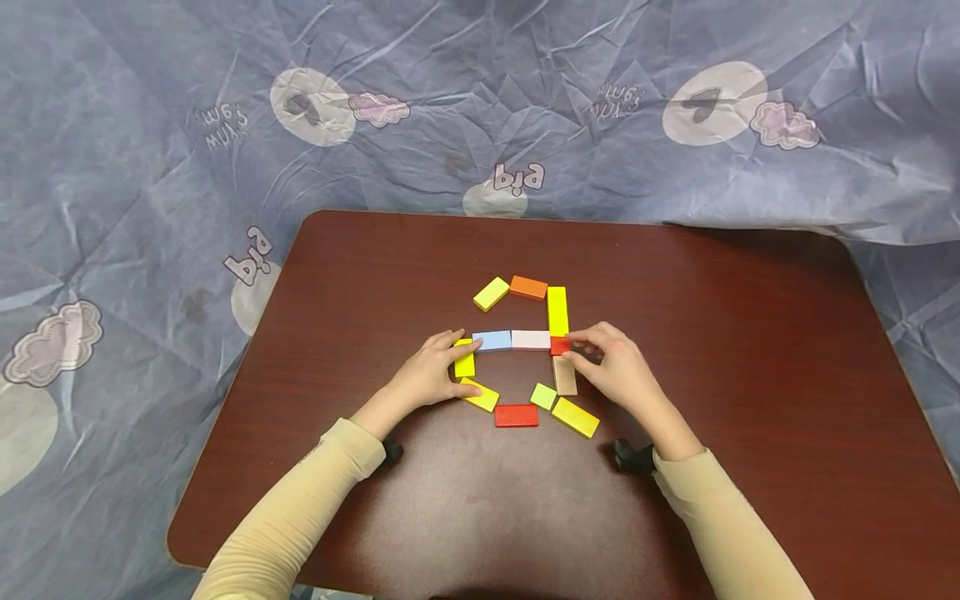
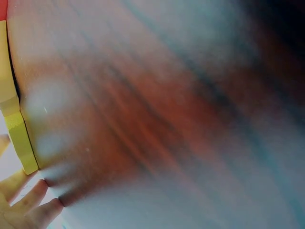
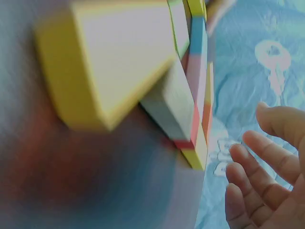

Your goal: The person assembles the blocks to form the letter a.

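Flat wooden blocks lie end to end on the table in a figure. My left hand (image 1: 426, 375) spreads over its left side. Its index finger reaches across the upright yellow block (image 1: 465, 364) to the left end of the light blue block (image 1: 489, 341), and the thumb rests on the slanted yellow block (image 1: 483, 397). My right hand (image 1: 617, 367) is at the right side, index fingertip by the small red block (image 1: 558, 346) and thumb beside the tan block (image 1: 565, 377). In the right wrist view, the right hand's fingers (image 3: 259, 171) are extended and apart from the blocks.
A pale pink block (image 1: 530, 340) joins the blue and small red ones. Above are yellow, orange (image 1: 528, 287) and tall yellow (image 1: 558, 312) blocks. Below lie a red block (image 1: 517, 416), a green square (image 1: 543, 396) and a yellow block (image 1: 576, 417). Patterned cloth (image 1: 480, 100) hangs behind the table.
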`<move>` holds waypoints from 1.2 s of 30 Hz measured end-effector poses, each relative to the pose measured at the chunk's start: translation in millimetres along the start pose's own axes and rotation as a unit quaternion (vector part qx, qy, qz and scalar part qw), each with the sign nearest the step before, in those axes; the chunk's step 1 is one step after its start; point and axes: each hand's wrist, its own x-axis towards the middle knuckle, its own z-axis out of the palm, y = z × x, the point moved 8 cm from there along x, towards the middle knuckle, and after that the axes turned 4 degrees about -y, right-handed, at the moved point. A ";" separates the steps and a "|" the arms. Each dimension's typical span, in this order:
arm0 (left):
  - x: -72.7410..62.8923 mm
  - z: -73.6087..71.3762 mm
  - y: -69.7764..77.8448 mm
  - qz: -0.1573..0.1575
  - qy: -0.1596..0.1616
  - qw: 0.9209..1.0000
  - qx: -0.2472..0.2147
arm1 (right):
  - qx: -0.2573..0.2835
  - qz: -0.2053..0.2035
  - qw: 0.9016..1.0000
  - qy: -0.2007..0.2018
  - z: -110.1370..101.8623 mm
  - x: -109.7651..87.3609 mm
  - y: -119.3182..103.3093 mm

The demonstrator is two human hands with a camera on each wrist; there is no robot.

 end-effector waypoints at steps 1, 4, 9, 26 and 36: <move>-0.1 0.1 -0.6 -0.001 -0.001 1.000 0.001 | 0.002 0.004 1.000 -0.001 -3.0 6.2 2.8; -0.3 0.2 -1.9 -0.004 -0.003 1.000 0.002 | 0.013 0.013 1.000 -0.001 -11.4 26.1 8.8; -1.4 -0.2 -2.2 -0.005 -0.001 1.000 0.001 | 0.020 0.020 1.000 -0.012 -15.3 58.6 13.8; -4.8 2.8 1.0 0.001 0.000 1.000 -0.005 | -0.032 0.053 0.993 -0.104 25.8 124.9 15.7; -4.4 -3.3 0.5 0.005 0.008 1.000 -0.005 | -0.055 0.047 0.991 -0.112 32.7 134.1 16.1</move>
